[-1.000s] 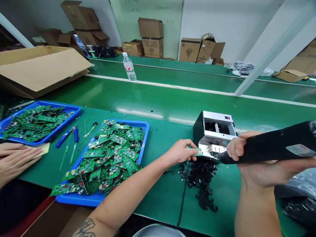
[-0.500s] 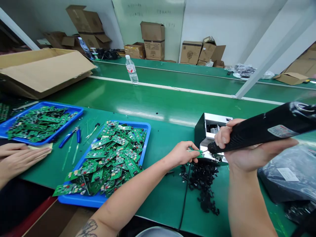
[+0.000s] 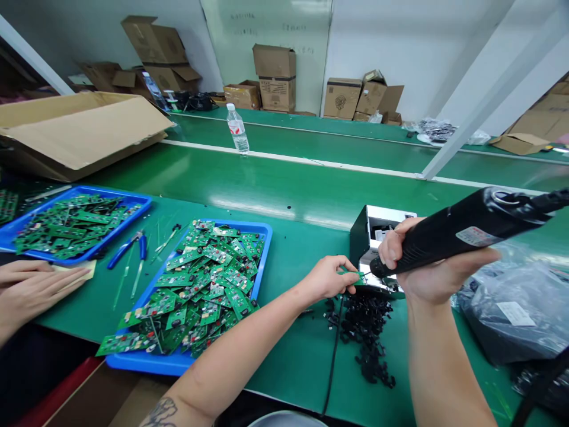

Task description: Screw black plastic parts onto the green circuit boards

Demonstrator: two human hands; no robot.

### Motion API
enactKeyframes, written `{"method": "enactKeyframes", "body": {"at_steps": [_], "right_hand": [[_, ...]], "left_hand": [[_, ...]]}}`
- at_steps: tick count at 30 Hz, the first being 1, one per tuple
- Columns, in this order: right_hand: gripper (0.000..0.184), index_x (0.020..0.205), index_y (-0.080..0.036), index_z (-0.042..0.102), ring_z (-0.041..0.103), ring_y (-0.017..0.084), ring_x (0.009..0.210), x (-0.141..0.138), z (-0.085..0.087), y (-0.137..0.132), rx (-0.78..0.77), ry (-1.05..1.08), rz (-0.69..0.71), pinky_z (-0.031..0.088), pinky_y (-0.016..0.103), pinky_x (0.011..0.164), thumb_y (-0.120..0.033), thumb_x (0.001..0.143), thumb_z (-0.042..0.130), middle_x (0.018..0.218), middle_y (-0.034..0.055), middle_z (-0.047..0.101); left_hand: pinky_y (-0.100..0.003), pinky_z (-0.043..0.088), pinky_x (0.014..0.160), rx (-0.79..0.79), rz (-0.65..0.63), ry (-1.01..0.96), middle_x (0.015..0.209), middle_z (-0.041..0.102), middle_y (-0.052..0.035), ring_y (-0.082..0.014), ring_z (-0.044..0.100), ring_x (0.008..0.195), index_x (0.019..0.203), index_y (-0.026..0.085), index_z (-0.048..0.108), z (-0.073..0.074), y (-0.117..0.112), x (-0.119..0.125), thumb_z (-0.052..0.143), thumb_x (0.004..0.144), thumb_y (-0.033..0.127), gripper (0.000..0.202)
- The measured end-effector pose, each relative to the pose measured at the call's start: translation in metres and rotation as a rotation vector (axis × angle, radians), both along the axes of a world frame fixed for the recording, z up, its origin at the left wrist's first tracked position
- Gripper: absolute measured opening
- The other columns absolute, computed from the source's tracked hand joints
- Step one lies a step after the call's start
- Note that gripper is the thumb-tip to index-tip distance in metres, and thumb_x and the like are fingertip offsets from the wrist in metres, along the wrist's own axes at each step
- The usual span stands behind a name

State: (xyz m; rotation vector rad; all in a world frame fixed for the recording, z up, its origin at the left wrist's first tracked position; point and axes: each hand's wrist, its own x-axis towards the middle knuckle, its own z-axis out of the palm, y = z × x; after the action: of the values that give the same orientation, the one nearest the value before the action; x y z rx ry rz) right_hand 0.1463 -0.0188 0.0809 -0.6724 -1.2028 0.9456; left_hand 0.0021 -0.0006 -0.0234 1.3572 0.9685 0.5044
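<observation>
My left hand (image 3: 332,276) pinches a small green circuit board (image 3: 354,277) at the front of a black and silver machine (image 3: 361,236). Wrapped round a black electric screwdriver (image 3: 462,231) is my right hand (image 3: 422,267). The screwdriver lies tilted, its cable end up to the right and its tip down at the board. Whether the tip touches a screw is too small to tell. Below the machine lies a pile of small black parts (image 3: 371,332). To the left, a blue tray (image 3: 267,249) is heaped with green circuit boards (image 3: 213,279).
Another person's hands (image 3: 44,287) rest at the far left, by a second blue tray (image 3: 142,204) of boards. Blue-handled pliers (image 3: 128,249) lie between the trays. A water bottle (image 3: 237,129), a large carton (image 3: 84,127) and a plastic-bagged bundle (image 3: 520,314) surround the work area. A black cable (image 3: 334,356) crosses the bench.
The rear end of the screwdriver has swung left and slightly down, with my right hand moving a little left. My left hand and the board stay almost in place.
</observation>
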Motion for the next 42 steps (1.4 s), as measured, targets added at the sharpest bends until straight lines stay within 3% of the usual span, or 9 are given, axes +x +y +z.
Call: {"method": "enactKeyframes", "body": {"at_steps": [5,9,14,20,30,42], "right_hand": [[0.076,0.079,-0.022,0.067,0.042,0.011,0.033,-0.002,-0.001,0.002,-0.005,0.015,0.032,0.033,0.024,0.034,-0.093,0.058,0.049,0.045,-0.0036,0.051],[0.074,0.081,-0.021,0.068,0.043,0.011,0.034,0.002,-0.002,0.000,0.030,0.022,0.032,0.034,0.025,0.035,-0.091,0.063,0.048,0.046,-0.0029,0.052],[0.077,0.081,-0.021,0.070,0.046,0.014,0.035,0.023,0.000,-0.014,0.067,-0.021,-0.083,0.037,0.028,0.036,-0.091,0.068,0.039,0.048,-0.0007,0.053],[0.076,0.073,-0.022,0.069,0.044,0.014,0.033,0.038,-0.002,-0.020,0.048,-0.025,-0.208,0.034,0.027,0.034,-0.093,0.061,0.044,0.043,-0.0013,0.051],[0.080,0.078,-0.022,0.068,0.045,0.014,0.034,0.043,-0.020,-0.020,0.011,-0.016,-0.178,0.037,0.027,0.036,-0.094,0.062,0.040,0.046,-0.0013,0.052],[0.079,0.083,-0.021,0.072,0.046,0.014,0.035,0.022,0.004,-0.026,0.097,0.031,-0.032,0.037,0.027,0.035,-0.091,0.069,0.037,0.046,-0.0004,0.053]], "left_hand": [[-0.019,0.030,0.045,0.013,0.007,0.014,0.069,0.068,-0.0036,-0.0064,0.041,0.047,0.091,0.014,0.062,0.000,0.000,0.000,0.063,0.080,0.040,0.028],[-0.020,0.029,0.045,0.017,-0.001,0.036,0.068,0.067,-0.0027,-0.0064,0.040,0.046,0.091,0.015,0.062,0.009,-0.002,-0.002,0.062,0.079,0.040,0.028],[-0.020,0.028,0.044,-0.035,-0.011,0.064,0.068,0.066,-0.0017,-0.0066,0.041,0.046,0.092,0.015,0.062,0.020,-0.003,-0.004,0.062,0.079,0.040,0.028],[-0.020,0.031,0.047,-0.009,-0.016,0.110,0.068,0.067,-0.0024,-0.0073,0.043,0.048,0.091,0.015,0.062,0.025,-0.003,-0.004,0.062,0.079,0.038,0.026],[-0.020,0.030,0.045,-0.005,-0.023,0.100,0.067,0.065,-0.0013,-0.0070,0.040,0.046,0.088,0.016,0.059,0.022,-0.003,-0.004,0.060,0.079,0.037,0.023],[-0.019,0.030,0.044,-0.027,-0.011,0.077,0.066,0.065,-0.0007,-0.0068,0.041,0.046,0.088,0.016,0.058,0.021,-0.004,-0.003,0.061,0.078,0.038,0.024]]}}
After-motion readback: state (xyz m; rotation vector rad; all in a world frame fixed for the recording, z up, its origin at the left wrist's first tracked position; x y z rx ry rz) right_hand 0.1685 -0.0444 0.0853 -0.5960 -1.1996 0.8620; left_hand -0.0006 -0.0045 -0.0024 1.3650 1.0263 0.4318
